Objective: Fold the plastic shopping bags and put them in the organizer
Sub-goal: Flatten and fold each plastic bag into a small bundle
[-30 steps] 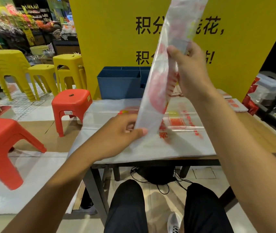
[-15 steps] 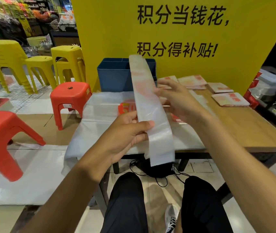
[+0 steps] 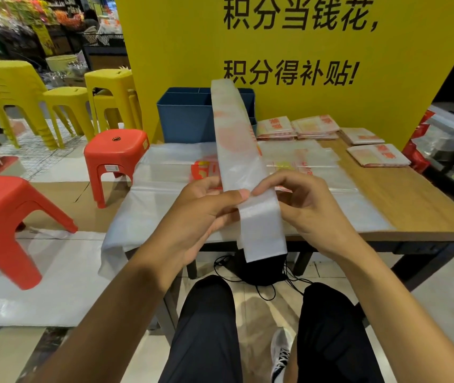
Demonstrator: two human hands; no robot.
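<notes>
- We hold a long, narrow strip of folded translucent white plastic bag with faint red print upright in front of us, above the near edge of the wooden table; its top end overlaps the blue bin in our view and its lower end hangs past the table edge.
- Our left hand pinches the strip's left edge, thumb on the front, fingers curled behind.
- Our right hand grips the right edge, fingers bent around it.
- Under the strip, flat unfolded translucent plastic bags cover the table's left half and spill over its left and near edges.
- The table's right side shows bare wood up to its edge.
- The dark blue rectangular plastic organizer bin stands at the table's far edge against the yellow sign panel; its dividers show, its contents do not.
- Four folded bag packets lie to its right.
- Red plastic stools stand left of the table.
</notes>
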